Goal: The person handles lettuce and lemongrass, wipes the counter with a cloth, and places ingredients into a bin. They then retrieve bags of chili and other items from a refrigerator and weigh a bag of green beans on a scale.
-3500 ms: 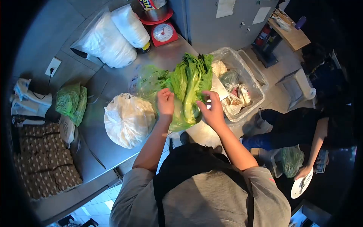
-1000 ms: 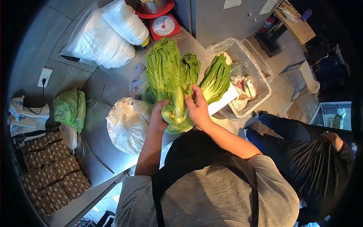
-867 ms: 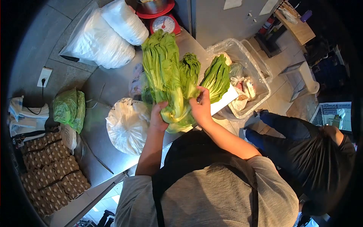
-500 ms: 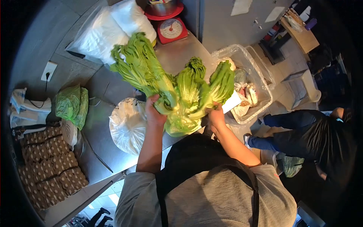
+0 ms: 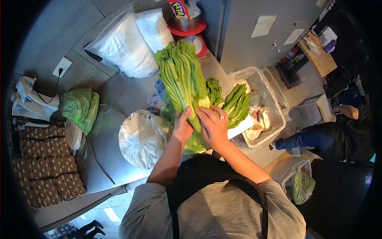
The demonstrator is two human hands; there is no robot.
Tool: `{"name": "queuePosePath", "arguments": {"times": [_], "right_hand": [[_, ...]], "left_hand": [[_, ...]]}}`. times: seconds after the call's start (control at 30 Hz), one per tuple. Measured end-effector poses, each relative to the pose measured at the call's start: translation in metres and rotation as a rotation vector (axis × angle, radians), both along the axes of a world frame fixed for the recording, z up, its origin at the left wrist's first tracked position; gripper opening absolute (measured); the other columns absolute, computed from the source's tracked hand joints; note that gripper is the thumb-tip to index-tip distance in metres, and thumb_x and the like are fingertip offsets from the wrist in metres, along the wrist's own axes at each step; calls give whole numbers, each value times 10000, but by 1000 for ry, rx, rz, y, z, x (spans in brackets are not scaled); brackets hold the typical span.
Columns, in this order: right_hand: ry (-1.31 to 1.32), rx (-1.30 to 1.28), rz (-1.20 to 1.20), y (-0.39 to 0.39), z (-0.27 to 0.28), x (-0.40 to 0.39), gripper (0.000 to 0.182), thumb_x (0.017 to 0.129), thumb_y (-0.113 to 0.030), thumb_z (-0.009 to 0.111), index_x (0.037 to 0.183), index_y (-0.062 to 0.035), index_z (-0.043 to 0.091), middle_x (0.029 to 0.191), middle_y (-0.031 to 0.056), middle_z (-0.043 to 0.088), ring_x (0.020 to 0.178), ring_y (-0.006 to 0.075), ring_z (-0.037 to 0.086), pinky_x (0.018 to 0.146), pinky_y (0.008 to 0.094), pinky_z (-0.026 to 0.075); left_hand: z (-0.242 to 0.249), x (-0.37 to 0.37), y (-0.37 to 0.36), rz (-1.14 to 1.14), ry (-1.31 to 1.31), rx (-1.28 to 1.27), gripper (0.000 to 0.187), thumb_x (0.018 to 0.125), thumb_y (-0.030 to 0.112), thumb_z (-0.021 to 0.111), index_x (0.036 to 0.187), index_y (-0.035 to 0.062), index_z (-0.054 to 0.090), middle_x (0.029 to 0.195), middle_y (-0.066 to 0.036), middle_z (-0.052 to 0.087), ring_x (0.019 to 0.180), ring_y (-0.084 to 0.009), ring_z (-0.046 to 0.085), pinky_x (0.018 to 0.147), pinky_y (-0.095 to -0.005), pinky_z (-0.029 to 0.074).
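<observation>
Right hand (image 5: 214,125) joined left hand (image 5: 183,126) on greens (image 5: 181,75), bags (image 5: 253,129) in bin (image 5: 273,97)

The metal counter (image 5: 104,137) carries a white bag (image 5: 144,139) (roundish), green bag (image 5: 79,106), scale (image 5: 203,49).

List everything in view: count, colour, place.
Counter: 1, grey, centre
Large leafy bunch: 1, green, centre, held
Smaller leafy bunches: 2, green, right of it
Round bag: 1, white, counter, left
Green bags: count unclear, green, far left
Plump bags: 2, white, upper left
Scale: 1, red, counter's far end
Bowl: 1, silver, on scale
Lined tub: 1, clear, right
Dimpled trays: count unclear, brown, lower left
Co-worker: 1, dark clothes, right
Left hand: 1, bare, bunch's base
Right hand: 1, bare, bunch's base
</observation>
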State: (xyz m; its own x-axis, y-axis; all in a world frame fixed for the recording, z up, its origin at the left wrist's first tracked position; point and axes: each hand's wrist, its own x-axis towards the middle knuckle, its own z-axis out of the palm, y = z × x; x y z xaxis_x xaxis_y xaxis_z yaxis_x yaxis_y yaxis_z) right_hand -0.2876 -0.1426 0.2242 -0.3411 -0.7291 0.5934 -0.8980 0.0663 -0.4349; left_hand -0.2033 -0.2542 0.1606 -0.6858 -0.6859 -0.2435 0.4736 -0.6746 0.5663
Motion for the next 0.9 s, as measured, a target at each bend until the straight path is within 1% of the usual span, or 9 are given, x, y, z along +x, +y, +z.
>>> {"name": "queuePosePath", "arguments": {"times": [0.13,0.33,0.43,0.47,0.57,0.67,0.73,0.77,0.9], "right_hand": [[-106,-11,41,18,-8,1,258,678,-14,621,923,-94,628,839,26,590,859,248,550,762,389,375],[-436,96,41,49,-56,-17,276,681,79,640,933,-23,592,856,94,606,834,280,588,692,337,464],[-478,36,-64,47,-41,-37,229,698,58,656,908,-12,599,845,99,606,844,265,601,695,325,481],[-532,28,-98,48,-34,-46,177,706,49,657,864,-18,612,855,105,603,826,232,606,703,313,486],[-563,255,-266,53,-11,-66,143,710,36,662,834,-16,612,848,115,593,815,221,604,733,302,493],[-375,197,-168,54,-22,-77,223,709,18,668,925,-30,640,939,135,619,863,232,624,747,293,505],[-296,174,-84,53,-44,-83,304,709,26,663,1005,-45,647,1036,145,622,924,250,629,741,303,516],[-421,110,-57,50,-46,-80,247,712,33,666,951,-27,650,959,128,632,837,224,635,703,288,511],[-586,112,-151,53,-60,-77,100,741,23,672,830,-6,638,768,59,587,662,124,576,618,236,464]], "left_hand": [[17,0,8,23,-46,-76,584,803,17,613,1316,70,337,1207,-85,513,1118,-235,501,934,-388,425],[41,4,2,23,-204,-375,584,683,-41,715,1209,14,467,1121,-79,574,1006,-194,560,870,-338,457],[43,8,0,-6,-364,-613,556,646,-14,761,1146,-15,517,1070,-75,599,957,-174,574,851,-308,461],[49,11,0,-20,-408,-696,687,611,40,799,1206,-15,460,1101,-92,581,998,-178,557,891,-313,437],[55,26,0,35,-570,-1009,845,566,87,825,1276,-7,377,1165,-121,538,1065,-197,520,929,-338,410],[67,35,4,80,-450,-981,944,537,127,833,1315,6,312,1225,-143,481,1108,-220,487,948,-352,392],[88,46,1,124,-563,-1134,945,541,126,826,1319,7,302,1225,-142,469,1101,-221,485,944,-347,393],[100,57,-2,155,-642,-1199,946,543,125,823,1320,8,297,1225,-142,463,1098,-222,484,941,-344,394],[164,113,-20,340,-785,-1019,963,528,116,821,1318,14,281,1181,-131,471,1073,-227,488,918,-339,407]]}}
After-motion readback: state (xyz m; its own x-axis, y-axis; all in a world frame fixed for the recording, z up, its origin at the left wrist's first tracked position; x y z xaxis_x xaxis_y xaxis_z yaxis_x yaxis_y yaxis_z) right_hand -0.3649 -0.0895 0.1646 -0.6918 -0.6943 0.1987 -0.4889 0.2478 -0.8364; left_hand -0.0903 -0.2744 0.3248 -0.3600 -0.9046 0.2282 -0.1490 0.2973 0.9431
